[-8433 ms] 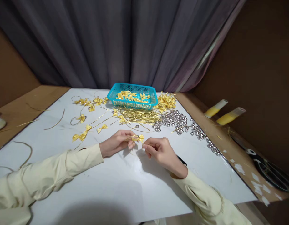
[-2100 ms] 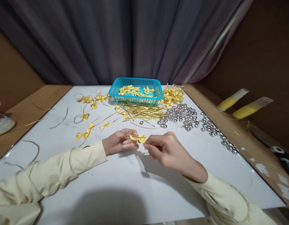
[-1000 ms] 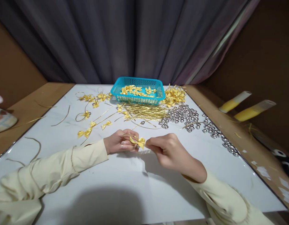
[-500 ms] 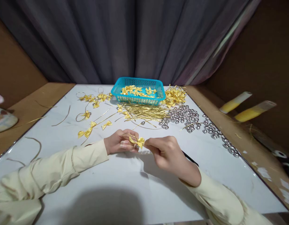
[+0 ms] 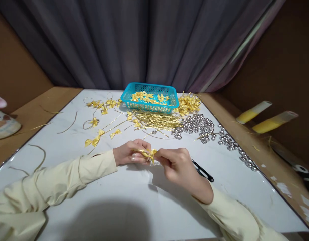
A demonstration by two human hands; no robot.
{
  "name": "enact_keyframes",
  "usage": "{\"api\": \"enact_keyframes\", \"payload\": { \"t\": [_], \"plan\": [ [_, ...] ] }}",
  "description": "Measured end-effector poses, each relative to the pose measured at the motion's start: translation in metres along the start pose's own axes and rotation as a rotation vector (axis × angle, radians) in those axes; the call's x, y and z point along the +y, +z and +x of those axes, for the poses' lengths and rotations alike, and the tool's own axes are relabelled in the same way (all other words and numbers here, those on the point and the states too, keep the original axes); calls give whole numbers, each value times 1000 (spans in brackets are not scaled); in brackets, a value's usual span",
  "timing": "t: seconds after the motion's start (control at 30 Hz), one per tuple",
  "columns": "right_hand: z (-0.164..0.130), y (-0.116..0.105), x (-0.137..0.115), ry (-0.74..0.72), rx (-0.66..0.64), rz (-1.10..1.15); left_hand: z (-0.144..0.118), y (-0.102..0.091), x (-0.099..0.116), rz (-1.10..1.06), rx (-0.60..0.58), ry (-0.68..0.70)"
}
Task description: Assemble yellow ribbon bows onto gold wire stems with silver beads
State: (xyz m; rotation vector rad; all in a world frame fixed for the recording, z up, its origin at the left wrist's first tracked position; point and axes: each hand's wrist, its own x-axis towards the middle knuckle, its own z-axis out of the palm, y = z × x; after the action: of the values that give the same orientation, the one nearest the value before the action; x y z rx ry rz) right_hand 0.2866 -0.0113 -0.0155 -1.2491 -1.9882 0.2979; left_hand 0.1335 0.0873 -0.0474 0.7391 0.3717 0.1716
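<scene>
Both hands pinch one small yellow satin ribbon bow (image 5: 148, 154), in front of the turquoise perforated plastic basket (image 5: 150, 106).
Left hand (image 5: 129, 156) and right hand (image 5: 176, 163) grip it together, apparently mid-tying; next likely needs a steady, fine pull. A black pen (image 5: 202, 170) lies right.

A heavy grey-purple curtain (image 5: 134, 43) hangs in deep folds across the back, closing off the far side of the counter (image 5: 56, 103). To either side stand plain brown board walls (image 5: 277, 57), the right one sloping away into shadow, the left one (image 5: 16, 60) shorter and lit a little warmer. The counter itself is bare brown wood at its edges, and a glossy white sheet (image 5: 124, 201) covers most of its top, catching a soft glare from light overhead. A broad dark shadow falls on the near part of that sheet. The corners of the room stay dim.
</scene>
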Motion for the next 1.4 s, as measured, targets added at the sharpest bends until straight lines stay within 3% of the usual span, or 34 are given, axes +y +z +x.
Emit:
{"api": "enact_keyframes", "payload": {
  "t": [1.2,1.4],
  "plan": [
    [0,-6,4,36,-55,-20,2,0,0,-38,0,43],
    [-1,-6,-1,1,-50,-104,2,-1,-1,-17,11,39]
  ]
}}
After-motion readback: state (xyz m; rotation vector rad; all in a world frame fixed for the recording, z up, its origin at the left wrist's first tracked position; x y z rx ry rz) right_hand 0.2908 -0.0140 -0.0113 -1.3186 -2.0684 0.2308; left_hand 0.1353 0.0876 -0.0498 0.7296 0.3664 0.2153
